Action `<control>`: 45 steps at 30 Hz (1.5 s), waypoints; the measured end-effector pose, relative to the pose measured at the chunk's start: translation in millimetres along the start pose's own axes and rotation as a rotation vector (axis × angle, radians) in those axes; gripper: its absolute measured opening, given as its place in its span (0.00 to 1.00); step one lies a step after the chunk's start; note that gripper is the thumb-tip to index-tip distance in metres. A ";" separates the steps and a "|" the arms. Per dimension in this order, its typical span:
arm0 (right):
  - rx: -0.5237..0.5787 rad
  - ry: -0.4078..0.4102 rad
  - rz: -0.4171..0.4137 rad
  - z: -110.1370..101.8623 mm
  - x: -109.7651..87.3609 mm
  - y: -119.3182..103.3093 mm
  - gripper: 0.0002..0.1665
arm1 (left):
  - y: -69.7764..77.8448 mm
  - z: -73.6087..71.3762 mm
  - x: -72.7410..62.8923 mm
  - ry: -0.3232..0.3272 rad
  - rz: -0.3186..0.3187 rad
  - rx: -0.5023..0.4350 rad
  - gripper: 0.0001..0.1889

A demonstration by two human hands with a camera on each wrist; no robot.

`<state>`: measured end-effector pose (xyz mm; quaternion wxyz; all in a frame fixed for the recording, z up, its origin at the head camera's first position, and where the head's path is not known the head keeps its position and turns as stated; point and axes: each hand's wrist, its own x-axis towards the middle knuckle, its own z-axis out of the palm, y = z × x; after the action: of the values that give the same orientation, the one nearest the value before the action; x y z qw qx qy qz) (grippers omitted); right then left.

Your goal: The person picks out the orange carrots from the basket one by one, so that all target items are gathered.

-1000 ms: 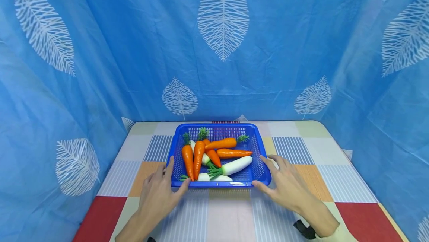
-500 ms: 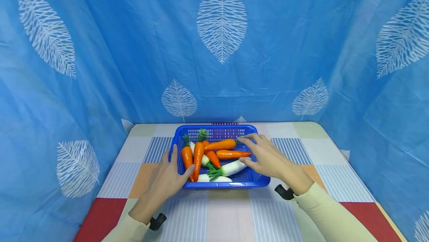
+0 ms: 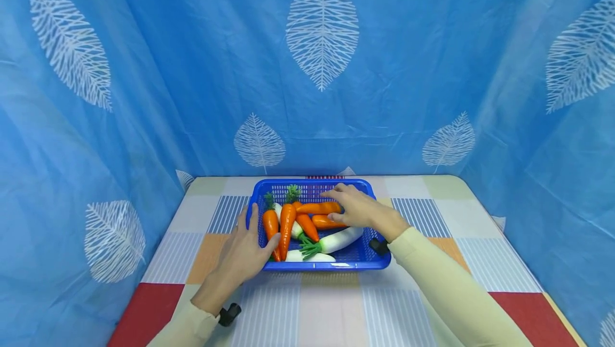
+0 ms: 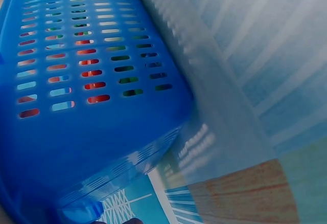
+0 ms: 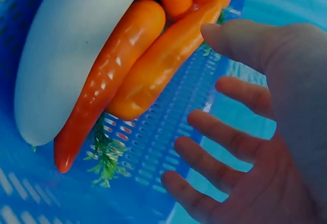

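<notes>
A blue plastic basket (image 3: 331,266) holds several orange carrots and several white radishes. My right hand (image 3: 357,208) hovers over its right half, fingers spread, above two carrots lying crosswise. In the right wrist view, the thumb tip overlaps the upper carrot (image 5: 163,63), and nothing lies between the fingers and thumb. Beside that carrot are a redder carrot (image 5: 107,75) and a large white radish (image 5: 66,65). At the basket's front left corner is my left hand (image 3: 240,253), fingers extended along the left rim and thumb over the corner. The left wrist view shows mostly the basket's slotted wall (image 4: 102,121).
The basket stands on a table with a patchwork checked cloth (image 3: 329,309). Blue curtains (image 3: 399,69) with white leaf prints enclose the back and both sides. A dark wrist device (image 3: 379,246) sits under my right wrist, close to the basket's right rim.
My right hand has left the basket's right front rim and moved forward and left over the carrots. My left hand has shifted slightly forward and right at the corner.
</notes>
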<state>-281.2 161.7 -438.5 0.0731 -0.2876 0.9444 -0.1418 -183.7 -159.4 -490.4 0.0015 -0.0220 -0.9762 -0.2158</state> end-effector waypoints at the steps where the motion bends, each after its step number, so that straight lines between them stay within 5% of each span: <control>1: 0.004 -0.017 0.000 0.4 4.9 1.2 0.36 | 0.4 -0.3 0.1 0.000 -0.002 0.000 0.58; 11: 0.115 -0.110 -0.027 13.3 38.9 5.5 0.31 | 2.8 -0.5 0.5 0.002 -0.022 0.021 0.56; 24: 0.077 -0.068 -0.008 27.5 47.8 1.4 0.23 | 3.1 -1.3 -0.7 0.002 -0.039 0.013 0.55; 45: 0.194 0.178 -0.025 6.5 25.4 3.2 0.25 | 2.1 6.9 1.0 0.022 -0.027 -0.013 0.55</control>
<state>-302.4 148.5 -447.1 0.0146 -0.2773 0.9252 -0.2585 -184.6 -154.6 -495.8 0.0091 -0.0062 -0.9749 -0.2222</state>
